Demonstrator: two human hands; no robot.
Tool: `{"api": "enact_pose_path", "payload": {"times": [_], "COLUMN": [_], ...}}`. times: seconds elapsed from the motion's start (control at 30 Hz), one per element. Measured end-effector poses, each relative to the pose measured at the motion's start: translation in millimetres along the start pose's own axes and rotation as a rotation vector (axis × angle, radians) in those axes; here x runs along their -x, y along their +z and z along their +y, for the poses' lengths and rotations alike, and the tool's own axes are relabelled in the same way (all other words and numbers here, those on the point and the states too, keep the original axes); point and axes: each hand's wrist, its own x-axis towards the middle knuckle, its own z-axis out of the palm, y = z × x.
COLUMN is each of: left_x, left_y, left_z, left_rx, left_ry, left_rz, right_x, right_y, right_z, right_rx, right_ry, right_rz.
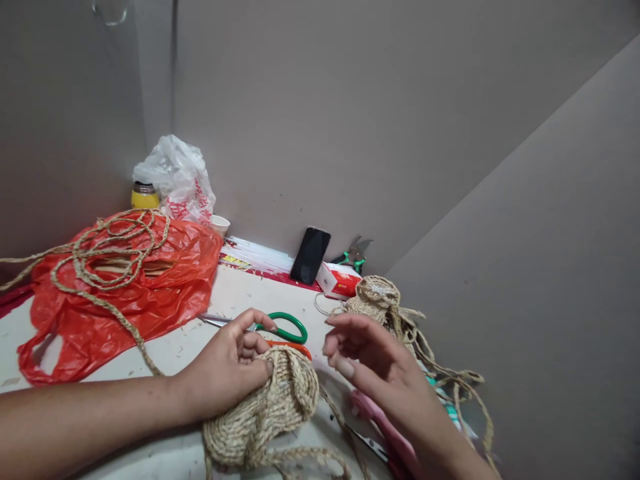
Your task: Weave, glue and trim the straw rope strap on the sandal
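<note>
**Left hand clamped on woven rope piece, right hand loose beside it**

Left hand (pixel 230 373) grips the woven rope piece (pixel 270 413) at its upper left edge. The thumb and fingers are closed over the rim, and the piece rests on the table (pixel 235 287). Most of the piece sits below and right of that hand, with loose cord ends trailing off its lower edge.

Right hand (pixel 380 373) is just right of the piece. Its fingers are apart and half curled, holding nothing and not touching the piece.

Pink-handled scissors (pixel 370 410) lie under the right hand, right of the piece. Green-handled scissors (pixel 287 328) lie just behind the piece. A second woven piece (pixel 377 300) sits behind and to the right, with frayed strands hanging off it.

Red plastic bag (pixel 150 300) lies behind and left of the piece. It is open, with thin sticks (pixel 130 268) showing inside and braided rope (pixel 100 260) coiled on top of it.

White plastic bag (pixel 177 177) stands further behind by the wall, contents hidden. A yellow flask (pixel 145 197) stands at its left and a paper cup (pixel 220 225) at its right.

Phone (pixel 310 255) leans on the wall behind the piece.
</note>
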Motion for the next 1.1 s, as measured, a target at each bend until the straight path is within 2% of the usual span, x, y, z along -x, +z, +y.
{"api": "enact_pose_path", "payload": {"times": [0.13, 0.2, 0.3, 0.4, 0.53, 0.73, 0.9, 1.1], "left_x": [-0.9, -1.0, -1.2, 0.1, 4.9, 9.4, 12.1, 14.5], "left_y": [-1.0, -1.1, -0.8, 0.9, 3.6, 1.5, 0.1, 2.0], "left_z": [1.2, 0.1, -2.8, -4.1, -2.5, -2.5, -4.9, -10.9], "left_rx": [-0.016, -0.027, -0.052, -0.093, -0.268, -0.501, -0.611, -0.649], "left_ry": [0.017, 0.041, 0.097, 0.174, 0.277, 0.399, 0.474, 0.569], "left_rz": [0.037, 0.083, 0.157, 0.208, 0.227, 0.199, 0.173, 0.127], "right_x": [-1.7, 3.2, 18.8, 34.5, 40.2, 35.6, 33.9, 31.8], "right_y": [4.3, 13.2, 35.3, 61.3, 80.7, 69.2, 59.9, 57.1], "right_z": [0.1, -6.5, -14.4, -10.1, 4.9, 5.6, -3.1, 0.8], "right_rx": [0.023, 0.05, 0.188, 0.352, 0.452, 0.566, 0.685, 0.912], "right_ry": [-0.009, -0.038, -0.132, -0.261, -0.303, -0.313, -0.507, -0.656], "right_rz": [0.332, 0.409, 0.286, 0.159, 0.165, 0.09, 0.117, 0.144]}}
